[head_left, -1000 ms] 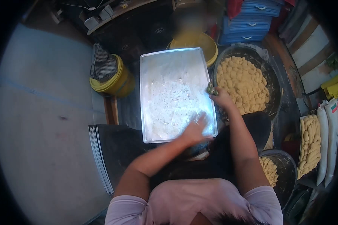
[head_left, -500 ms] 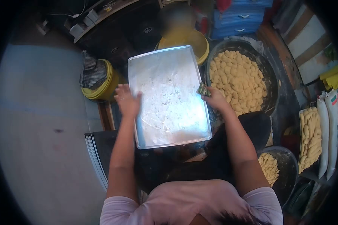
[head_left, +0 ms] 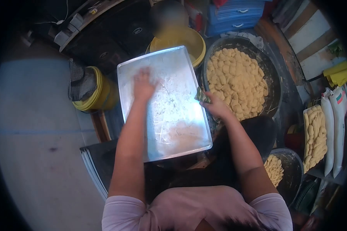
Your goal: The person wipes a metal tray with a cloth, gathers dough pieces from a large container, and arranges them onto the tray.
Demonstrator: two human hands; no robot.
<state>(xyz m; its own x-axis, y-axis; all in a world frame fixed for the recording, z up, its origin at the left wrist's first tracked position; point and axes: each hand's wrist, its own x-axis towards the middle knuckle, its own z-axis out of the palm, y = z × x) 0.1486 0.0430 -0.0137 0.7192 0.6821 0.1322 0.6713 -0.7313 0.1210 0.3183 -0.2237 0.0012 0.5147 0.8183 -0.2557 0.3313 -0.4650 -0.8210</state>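
A person is working a floured metal tray (head_left: pixel 177 127) lying at the centre of the frame, its long side slanting from upper left to lower right. The left arm is reaching almost straight up from the lower edge, the forearm crossing the tray's near left corner. The left hand (head_left: pixel 143 85) is lying palm down on the tray's upper left part, fingers loosely apart, blurred by motion. The right arm is bending at the elbow and angling up and left. The right hand (head_left: pixel 216 106) is closing on the tray's right rim and pinching a green cloth (head_left: pixel 201 95) against it. Just right of the tray, a dark basin (head_left: pixel 275 88) is holding a heap of pale dough pieces (head_left: pixel 237 81). A yellow bucket (head_left: pixel 179 38) is sitting above the tray's top edge, and another bucket (head_left: pixel 100 94), draped with a checked cloth (head_left: pixel 81 82), is standing at centre left. A smaller bowl (head_left: pixel 293 169) of dough is sitting at lower right, and a stack of dark sheets (head_left: pixel 98 161) is lying at lower left
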